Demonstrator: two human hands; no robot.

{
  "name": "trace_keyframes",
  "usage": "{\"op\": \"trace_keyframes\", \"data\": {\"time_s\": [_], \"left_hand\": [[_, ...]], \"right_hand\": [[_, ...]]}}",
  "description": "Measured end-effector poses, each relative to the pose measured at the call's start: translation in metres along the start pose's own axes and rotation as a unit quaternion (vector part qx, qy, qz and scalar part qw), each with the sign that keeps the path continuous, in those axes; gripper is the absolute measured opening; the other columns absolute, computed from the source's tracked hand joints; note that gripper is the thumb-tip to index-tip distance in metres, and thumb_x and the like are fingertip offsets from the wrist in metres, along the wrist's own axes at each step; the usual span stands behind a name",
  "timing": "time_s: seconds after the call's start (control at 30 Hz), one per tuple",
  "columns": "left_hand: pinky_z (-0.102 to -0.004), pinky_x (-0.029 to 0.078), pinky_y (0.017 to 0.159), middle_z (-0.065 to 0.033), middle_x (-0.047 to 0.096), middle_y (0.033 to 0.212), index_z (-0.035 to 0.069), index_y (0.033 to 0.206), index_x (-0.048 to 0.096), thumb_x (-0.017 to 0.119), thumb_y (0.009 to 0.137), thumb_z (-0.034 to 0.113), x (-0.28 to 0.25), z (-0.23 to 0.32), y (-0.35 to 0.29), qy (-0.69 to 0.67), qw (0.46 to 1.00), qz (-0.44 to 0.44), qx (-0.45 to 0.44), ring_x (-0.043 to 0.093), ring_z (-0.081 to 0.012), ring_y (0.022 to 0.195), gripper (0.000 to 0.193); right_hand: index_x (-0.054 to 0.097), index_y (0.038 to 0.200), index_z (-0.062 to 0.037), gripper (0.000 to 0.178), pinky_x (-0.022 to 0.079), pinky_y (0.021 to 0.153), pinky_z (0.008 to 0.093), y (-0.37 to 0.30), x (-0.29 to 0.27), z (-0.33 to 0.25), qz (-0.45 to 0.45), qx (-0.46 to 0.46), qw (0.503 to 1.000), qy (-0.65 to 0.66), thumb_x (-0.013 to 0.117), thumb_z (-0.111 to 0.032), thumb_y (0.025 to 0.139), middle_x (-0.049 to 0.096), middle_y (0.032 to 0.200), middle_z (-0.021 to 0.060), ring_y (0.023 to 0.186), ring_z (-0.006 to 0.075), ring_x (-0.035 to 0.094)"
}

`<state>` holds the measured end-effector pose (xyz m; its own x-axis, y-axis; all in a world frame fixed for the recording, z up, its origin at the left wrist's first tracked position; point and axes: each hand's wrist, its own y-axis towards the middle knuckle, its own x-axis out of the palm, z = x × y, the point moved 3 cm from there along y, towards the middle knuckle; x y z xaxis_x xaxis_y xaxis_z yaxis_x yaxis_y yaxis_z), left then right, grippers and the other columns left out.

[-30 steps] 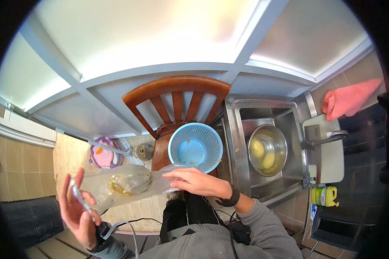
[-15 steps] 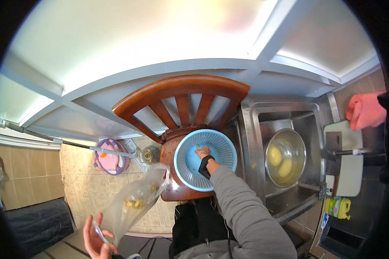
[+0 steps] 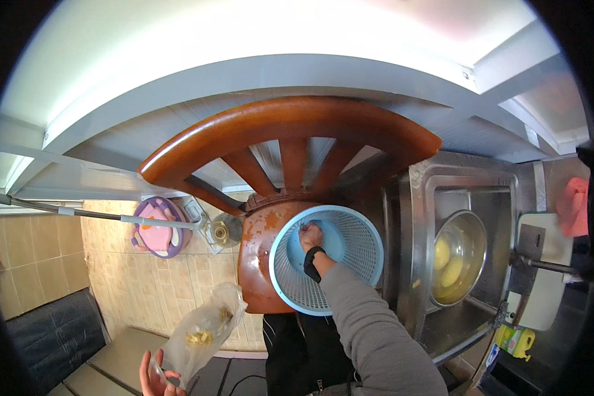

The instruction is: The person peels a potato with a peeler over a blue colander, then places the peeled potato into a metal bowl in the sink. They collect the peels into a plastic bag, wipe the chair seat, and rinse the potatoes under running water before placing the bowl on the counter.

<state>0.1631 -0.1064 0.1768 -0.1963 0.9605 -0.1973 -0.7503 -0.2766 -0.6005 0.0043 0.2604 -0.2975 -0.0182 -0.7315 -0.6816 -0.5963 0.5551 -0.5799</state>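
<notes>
My left hand (image 3: 156, 377) grips the end of a clear plastic bag (image 3: 204, 317) at the lower left. Small pale-yellow pieces (image 3: 199, 338) lie inside the bag, with some darker bits nearer its far end. My right hand (image 3: 311, 238), with a black band at the wrist, reaches down into a light-blue plastic basket (image 3: 285, 290) with slotted walls. Its fingers are curled closed near the basket's bottom, and what they hold, if anything, is hidden. Under the basket is the seat of a brown wooden chair (image 3: 257, 261).
At the right, a steel sink (image 3: 419, 247) holds a metal bowl (image 3: 485, 244) with two yellow potatoes (image 3: 450, 270). Beyond it are a pink cloth (image 3: 573, 204) and a yellow-green bottle (image 3: 520, 343). A purple-and-pink plastic item (image 3: 157, 231) and a glass jar (image 3: 223, 231) stand left of the chair.
The view has shifted, so the chair and basket look larger and nearer. My right hand stays inside the basket. My left hand and the bag sit lower, with the bag's far end drawn back from the basket.
</notes>
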Motion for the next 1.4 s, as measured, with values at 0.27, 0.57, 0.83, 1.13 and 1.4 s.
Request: {"op": "trace_keyframes", "data": {"time_s": [0.27,0.57,0.83,1.13,1.4], "left_hand": [[-0.0184,0.053,0.06,-0.0253,0.038,0.153,0.003,0.154,0.03,0.063,0.081,0.009,0.006,0.012,-0.012,0.006,0.996,-0.026,0.09,0.061,-0.0121,0.093,0.08],[-0.02,0.054,0.062,-0.0263,0.037,0.153,0.0,0.153,0.03,0.065,0.081,0.008,0.027,0.016,-0.021,-0.066,0.977,-0.137,0.151,0.059,-0.0153,0.097,0.08],[-0.0233,0.053,0.068,-0.0224,0.037,0.154,0.001,0.152,0.032,0.066,0.081,0.005,0.051,0.004,-0.013,-0.101,0.963,-0.196,0.153,0.058,-0.0187,0.104,0.079],[-0.0213,0.055,0.069,-0.0236,0.037,0.154,0.002,0.152,0.034,0.062,0.077,0.004,0.042,-0.016,-0.011,-0.111,0.977,-0.152,0.105,0.058,-0.0168,0.105,0.08],[-0.023,0.052,0.07,-0.0214,0.036,0.155,0.004,0.152,0.036,0.061,0.079,0.0,0.032,-0.031,-0.005,-0.127,0.976,-0.15,0.091,0.057,-0.0177,0.105,0.077]], "right_hand": [[0.061,0.089,-0.0036,0.007,0.051,0.061,0.0362,-0.197,-0.151,-0.117,0.011,-0.304,0.913,0.272,0.067,-0.006,0.086,0.065,0.073,0.0105,0.064,0.0258,0.064],[0.056,0.116,0.0016,0.032,0.052,0.085,0.0436,-0.352,-0.133,-0.137,-0.265,-0.51,0.805,0.149,0.057,0.008,0.084,0.056,0.109,0.0184,0.101,0.039,0.062],[0.048,0.117,0.007,0.044,0.052,0.081,0.0482,-0.347,-0.102,-0.095,-0.272,-0.517,0.81,-0.053,0.072,-0.008,0.083,0.053,0.109,0.0252,0.1,0.0446,0.061],[0.063,0.112,-0.0004,0.029,0.052,0.08,0.0417,-0.322,-0.144,-0.094,-0.206,-0.549,0.805,0.094,0.056,0.004,0.084,0.06,0.104,0.0175,0.095,0.0343,0.062],[0.048,0.119,0.0032,0.048,0.051,0.083,0.0503,-0.213,-0.235,0.027,0.152,-0.077,0.954,-0.245,0.075,-0.016,0.085,0.05,0.111,0.027,0.097,0.0465,0.057]]}}
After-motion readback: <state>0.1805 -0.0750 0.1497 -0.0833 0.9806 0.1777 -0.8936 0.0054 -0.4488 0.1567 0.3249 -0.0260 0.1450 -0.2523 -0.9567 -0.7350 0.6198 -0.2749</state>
